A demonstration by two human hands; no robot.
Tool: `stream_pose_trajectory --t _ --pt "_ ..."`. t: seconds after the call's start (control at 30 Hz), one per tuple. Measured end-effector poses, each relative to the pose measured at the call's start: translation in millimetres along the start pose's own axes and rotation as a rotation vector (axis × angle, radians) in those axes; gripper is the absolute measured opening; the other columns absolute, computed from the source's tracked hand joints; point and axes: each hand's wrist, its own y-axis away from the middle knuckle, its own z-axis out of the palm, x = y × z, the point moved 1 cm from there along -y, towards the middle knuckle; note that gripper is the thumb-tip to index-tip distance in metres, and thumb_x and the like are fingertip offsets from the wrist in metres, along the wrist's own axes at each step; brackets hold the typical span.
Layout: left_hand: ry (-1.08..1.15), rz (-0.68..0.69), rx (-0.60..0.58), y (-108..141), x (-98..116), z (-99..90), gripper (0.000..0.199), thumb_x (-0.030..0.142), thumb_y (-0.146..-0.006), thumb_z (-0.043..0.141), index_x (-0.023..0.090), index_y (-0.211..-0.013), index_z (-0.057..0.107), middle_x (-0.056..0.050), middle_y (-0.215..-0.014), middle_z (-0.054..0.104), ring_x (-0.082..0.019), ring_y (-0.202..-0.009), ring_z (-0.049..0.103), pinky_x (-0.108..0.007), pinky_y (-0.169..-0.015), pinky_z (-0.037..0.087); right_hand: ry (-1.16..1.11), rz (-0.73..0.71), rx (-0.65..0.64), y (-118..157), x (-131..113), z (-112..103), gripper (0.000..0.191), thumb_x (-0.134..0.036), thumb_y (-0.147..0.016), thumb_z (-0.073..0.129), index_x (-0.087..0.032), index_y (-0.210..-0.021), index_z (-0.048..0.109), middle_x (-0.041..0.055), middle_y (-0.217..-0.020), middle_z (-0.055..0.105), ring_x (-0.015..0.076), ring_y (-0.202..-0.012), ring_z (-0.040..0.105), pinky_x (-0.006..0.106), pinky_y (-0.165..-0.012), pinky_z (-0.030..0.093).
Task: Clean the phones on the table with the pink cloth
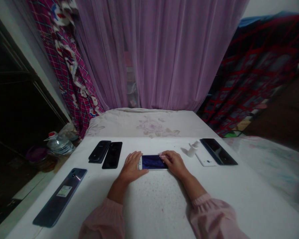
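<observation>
A white smartphone [153, 162] lies sideways on the white table, its dark blue screen facing up. My left hand [132, 167] grips its left end, thumb along the near edge and fingers at the far edge. Over the right end, my right hand [173, 162] has its fingers bent down against the screen. A small pale piece of cloth or tissue [162, 155] shows at those fingertips, mostly hidden by them. Right of that hand stands a small white bottle [193, 149], beside a white phone [205, 158] lying flat.
Left of my hands lie a black phone [112, 155], a dark phone [99, 152] on another flat dark item, and a blue-grey phone [61, 196] with a label. A large dark device [219, 151] lies far right. A water jug [59, 143] stands beyond the left edge; purple curtains [164, 56] hang behind.
</observation>
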Motion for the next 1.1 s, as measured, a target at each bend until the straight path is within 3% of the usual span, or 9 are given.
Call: stream_pose_trajectory --t 0.23,0.4,0.53,0.67,0.83,1.1 --pt "-0.018 -0.034 -0.032 0.4 5.8 -4.4 0.078 0.051 -0.074 0.070 0.017 -0.139 0.043 -0.014 -0.149 0.042 -0.031 -0.141 0.031 -0.048 -0.118 0.019 -0.034 0.012 -0.012 0.0 1.5 -3.2 0.018 -0.032 -0.087 0.053 -0.023 -0.087 0.069 0.0047 -0.085 0.074 0.0213 -0.085 0.065 0.035 -0.080 0.048" --pt "-0.021 -0.025 -0.030 0.7 6.0 -4.6 0.077 0.052 -0.074 0.070 0.020 -0.139 0.044 -0.013 -0.149 0.042 -0.032 -0.141 0.032 -0.049 -0.117 0.019 -0.150 -0.092 -0.126 6.8 10.1 -20.4 0.014 -0.033 -0.082 0.061 -0.023 -0.081 0.071 0.0086 -0.104 0.072 0.0247 -0.107 0.063 0.039 -0.091 0.046" --pt "-0.031 -0.033 -0.039 0.8 7.9 -6.5 0.077 0.052 -0.075 0.070 0.020 -0.139 0.044 -0.013 -0.150 0.041 -0.031 -0.141 0.031 -0.048 -0.118 0.019 -0.176 -0.093 -0.151 8.6 15.1 -24.8 0.017 -0.036 -0.081 0.063 -0.022 -0.084 0.072 0.0101 -0.108 0.071 0.0249 -0.107 0.063 0.040 -0.091 0.047" --pt "-0.050 -0.051 -0.070 0.8 11.5 -9.3 0.078 0.051 -0.075 0.070 0.018 -0.140 0.042 -0.013 -0.151 0.040 -0.030 -0.142 0.030 -0.047 -0.118 0.017 -0.114 -0.091 -0.094 6.6 13.5 -17.9 0.017 -0.035 -0.084 0.059 -0.023 -0.082 0.071 0.0078 -0.098 0.073 0.0237 -0.099 0.065 0.038 -0.087 0.048" --pt "-0.053 -0.067 -0.087 1.0 13.5 -10.9 0.080 0.052 -0.076 0.069 0.015 -0.141 0.042 -0.013 -0.151 0.039 -0.030 -0.143 0.028 -0.045 -0.119 0.016 0.078 0.035 0.039 2.4 9.3 -5.6 0.019 -0.033 -0.087 0.054 -0.023 -0.088 0.070 0.0059 -0.089 0.075 0.0228 -0.086 0.066 0.035 -0.080 0.048" --pt "-0.069 -0.063 -0.097 1.0 12.0 -10.8 0.080 0.051 -0.077 0.068 0.014 -0.142 0.041 -0.014 -0.153 0.037 -0.029 -0.144 0.026 -0.045 -0.119 0.015 0.095 0.064 0.073 1.3 8.1 -3.0 0.020 -0.035 -0.087 0.054 -0.023 -0.086 0.070 0.0049 -0.086 0.075 0.0219 -0.082 0.065 0.033 -0.075 0.048"
